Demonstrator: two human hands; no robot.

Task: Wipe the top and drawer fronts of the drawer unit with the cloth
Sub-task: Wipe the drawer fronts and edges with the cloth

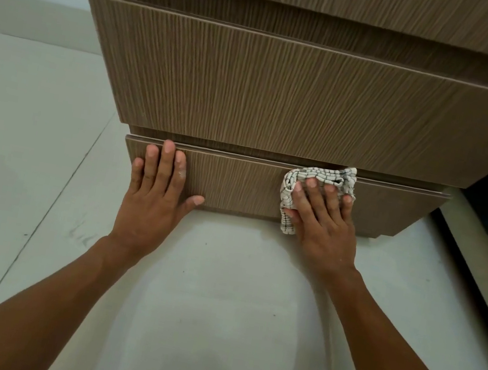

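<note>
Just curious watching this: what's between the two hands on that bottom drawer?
Nothing: in the head view, only bare wood of the bottom drawer front lies between the left hand and the right hand.

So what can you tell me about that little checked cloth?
The cloth is white with thin dark checked lines and looks like soft woven fabric. It is crumpled into a bunch, not spread flat. The right hand presses it flat-palmed against the bottom drawer front, right of the middle. Its top edge bunches up at the drawer's upper rim, and one corner hangs below the thumb, down past the drawer's lower edge.
</note>
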